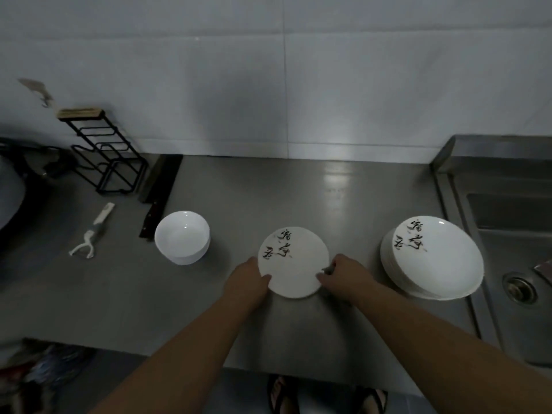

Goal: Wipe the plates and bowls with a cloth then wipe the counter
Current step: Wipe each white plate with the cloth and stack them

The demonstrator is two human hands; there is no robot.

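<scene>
I am watching both thumbs (pixel 265 277) lying over the rim of a white plate (pixel 294 264) with black brush lettering. The other fingers are curling beneath it, out of my sight. The left hand (pixel 249 282) is gripping the near-left edge and the right hand (pixel 343 277) the right edge, so the plate is sitting directly between them, just beyond the fingertips. Being round, it offers no long axis to line up on.

The right hand is also pinching a small grey scrap (pixel 328 269) against the rim. I am taking it for the cloth, though too little is showing to be sure. If so, I judge the right hand is the one placed to wipe inward across the plate's face while the left steadies it.

Further out on the steel counter (pixel 298 189), a stack of plates (pixel 433 258) is waiting near the right hand, and nested bowls (pixel 182 240) are sitting to the left, the top one showing only a white interior. Beyond the bowls a knife (pixel 158 198), a peeler (pixel 89 240) and a wire rack (pixel 107 156) are lying. The sink (pixel 513 222) is flanking the plate stack.
</scene>
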